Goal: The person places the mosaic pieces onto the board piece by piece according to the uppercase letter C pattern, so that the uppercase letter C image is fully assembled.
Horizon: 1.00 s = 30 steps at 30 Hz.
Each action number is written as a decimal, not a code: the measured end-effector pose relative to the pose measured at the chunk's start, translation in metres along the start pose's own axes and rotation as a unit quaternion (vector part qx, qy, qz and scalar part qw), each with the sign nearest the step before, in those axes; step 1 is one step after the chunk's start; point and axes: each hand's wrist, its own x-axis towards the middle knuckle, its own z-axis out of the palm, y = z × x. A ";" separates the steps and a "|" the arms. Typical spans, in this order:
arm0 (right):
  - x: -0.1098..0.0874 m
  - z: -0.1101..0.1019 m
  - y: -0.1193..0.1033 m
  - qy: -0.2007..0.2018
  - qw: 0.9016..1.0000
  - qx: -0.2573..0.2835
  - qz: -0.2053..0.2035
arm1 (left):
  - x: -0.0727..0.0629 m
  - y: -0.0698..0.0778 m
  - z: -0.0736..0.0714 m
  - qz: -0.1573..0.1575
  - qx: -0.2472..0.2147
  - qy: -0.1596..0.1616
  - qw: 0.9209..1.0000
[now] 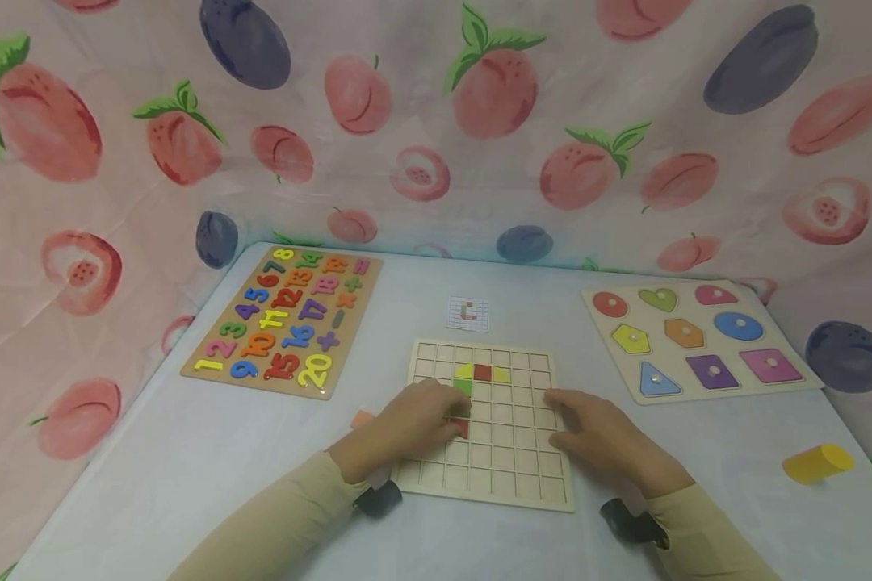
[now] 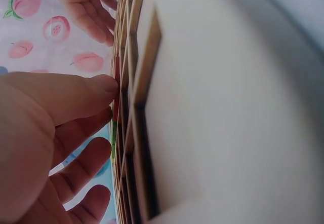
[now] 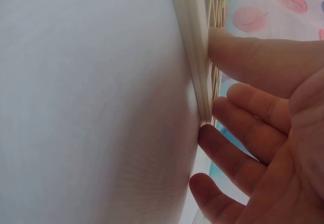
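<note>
A wooden grid board [image 1: 519, 436] lies on the table in front of me. In its upper part sit a red square tile [image 1: 483, 372] with a rounded yellow tile [image 1: 464, 371] to its left and a second yellow tile [image 1: 502, 375] to its right. Below the left one is a green tile [image 1: 463, 387], partly behind my left hand [image 1: 425, 415]. That hand's thumb [image 2: 104, 88] presses a lower red tile [image 1: 460, 428] in the same column, its other fingers loosely bent. My right hand [image 1: 599, 428] rests its thumb and fingertips [image 3: 206, 133] along the board's right edge.
A small printed card [image 1: 468, 313] lies behind the board. A number puzzle [image 1: 349, 339] is at the left, a knobbed shape puzzle [image 1: 668, 319] at the right. A yellow cylinder [image 1: 817, 464] stands near the right edge. An orange piece [image 1: 362, 419] shows beside my left forearm.
</note>
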 end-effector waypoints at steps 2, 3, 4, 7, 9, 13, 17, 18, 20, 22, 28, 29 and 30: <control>0.000 0.000 0.000 0.000 1.000 -0.001 0.000 | 0.000 -0.001 0.000 -0.003 -0.006 -0.001 1.000; 0.000 0.000 0.000 0.000 1.000 -0.001 0.001 | 0.000 -0.001 0.000 -0.006 -0.010 -0.002 1.000; 0.000 0.000 0.000 0.000 1.000 -0.002 0.001 | 0.000 -0.002 0.000 -0.009 -0.013 -0.003 1.000; 0.001 0.000 0.001 0.000 1.000 -0.005 -0.002 | 0.001 -0.005 -0.001 -0.028 -0.023 -0.007 0.999; 0.000 0.000 0.000 0.000 1.000 -0.007 -0.003 | 0.001 -0.007 -0.003 -0.049 -0.037 -0.010 0.998; 0.000 -0.001 0.001 0.000 1.000 -0.006 -0.006 | 0.000 -0.012 -0.009 -0.081 -0.068 -0.017 0.994; -0.001 -0.001 0.001 0.007 1.000 -0.009 -0.023 | -0.003 -0.015 -0.016 -0.080 -0.077 -0.020 0.994; -0.001 -0.001 0.002 0.009 1.000 -0.011 -0.027 | -0.004 -0.015 -0.017 -0.082 -0.079 -0.021 0.993; -0.001 -0.001 0.002 0.013 0.999 -0.015 -0.036 | -0.007 -0.017 -0.019 -0.090 -0.078 -0.023 0.993; -0.001 -0.001 0.002 0.015 0.999 -0.018 -0.037 | -0.009 -0.019 -0.021 -0.106 -0.085 -0.022 0.991; 0.000 -0.001 0.002 0.019 0.999 -0.017 -0.035 | -0.017 -0.027 -0.027 -0.129 -0.092 -0.011 0.987; 0.000 -0.001 0.002 0.019 0.999 -0.016 -0.034 | -0.018 -0.029 -0.027 -0.133 -0.089 -0.010 0.987; 0.000 -0.001 0.001 0.019 0.999 -0.016 -0.033 | -0.019 -0.030 -0.027 -0.141 -0.090 -0.011 0.986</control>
